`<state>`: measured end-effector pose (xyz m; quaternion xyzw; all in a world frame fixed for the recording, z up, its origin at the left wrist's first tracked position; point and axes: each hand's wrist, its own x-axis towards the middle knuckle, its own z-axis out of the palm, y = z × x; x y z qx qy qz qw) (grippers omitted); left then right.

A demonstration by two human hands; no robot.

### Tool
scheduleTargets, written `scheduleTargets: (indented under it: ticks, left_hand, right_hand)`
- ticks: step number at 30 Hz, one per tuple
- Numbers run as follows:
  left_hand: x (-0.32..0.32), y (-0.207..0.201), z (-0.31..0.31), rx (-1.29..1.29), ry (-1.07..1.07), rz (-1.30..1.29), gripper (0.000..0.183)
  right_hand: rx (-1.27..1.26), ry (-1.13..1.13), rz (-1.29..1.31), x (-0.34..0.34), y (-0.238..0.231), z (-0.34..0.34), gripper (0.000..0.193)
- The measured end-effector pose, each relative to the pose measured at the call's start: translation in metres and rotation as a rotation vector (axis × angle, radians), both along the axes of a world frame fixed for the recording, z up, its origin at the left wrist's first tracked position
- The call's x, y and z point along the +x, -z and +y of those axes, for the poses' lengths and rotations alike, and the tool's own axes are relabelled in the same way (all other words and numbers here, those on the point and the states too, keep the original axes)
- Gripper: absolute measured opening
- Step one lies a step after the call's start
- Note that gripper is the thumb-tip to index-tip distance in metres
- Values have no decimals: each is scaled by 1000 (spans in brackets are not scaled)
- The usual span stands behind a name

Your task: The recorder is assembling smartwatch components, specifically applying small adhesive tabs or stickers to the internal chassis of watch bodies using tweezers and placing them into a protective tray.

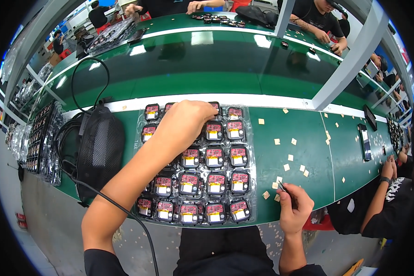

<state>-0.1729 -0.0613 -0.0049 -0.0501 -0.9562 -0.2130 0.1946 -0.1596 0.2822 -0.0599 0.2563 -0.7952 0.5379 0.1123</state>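
A clear plastic tray (pixel 252 158) in front of me holds rows of small square black-cased devices with red circuit boards and white-yellow patches. My left hand (pixel 188 117) reaches over the tray to its far row. Its fingers are bent and closed at a square device (pixel 213 105) there; the hand hides part of that row and the fingertips' grip. At the table's near edge, right of the tray, my right hand (pixel 296 207) pinches slim dark tweezers (pixel 283 186). Their tip is beside small beige square pieces (pixel 266 195) scattered on the green table.
A black mesh bag (pixel 101 147) with a looping black cable lies left of the tray. Stacked filled trays (pixel 43 138) stand farther left. A grey metal post (pixel 349 57) rises at the right. A dark phone-like object (pixel 365 142) lies right. Other people work across and beside me.
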Motion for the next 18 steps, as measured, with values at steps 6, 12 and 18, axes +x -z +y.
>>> scheduleTargets:
  ticks: [6, 12, 18]
  left_hand:
    - [-1, -3, -3, -143, 31, -18, 38]
    - [0, -14, 5, -227, 31, -102, 40]
    - [9, -17, 8, -247, 43, -141, 43]
  right_hand:
    - [90, -46, -42, 2, -5, 7, 14]
    - [29, -13, 63, 0, -3, -3, 14]
    - [42, -13, 59, 0, -1, 0, 14]
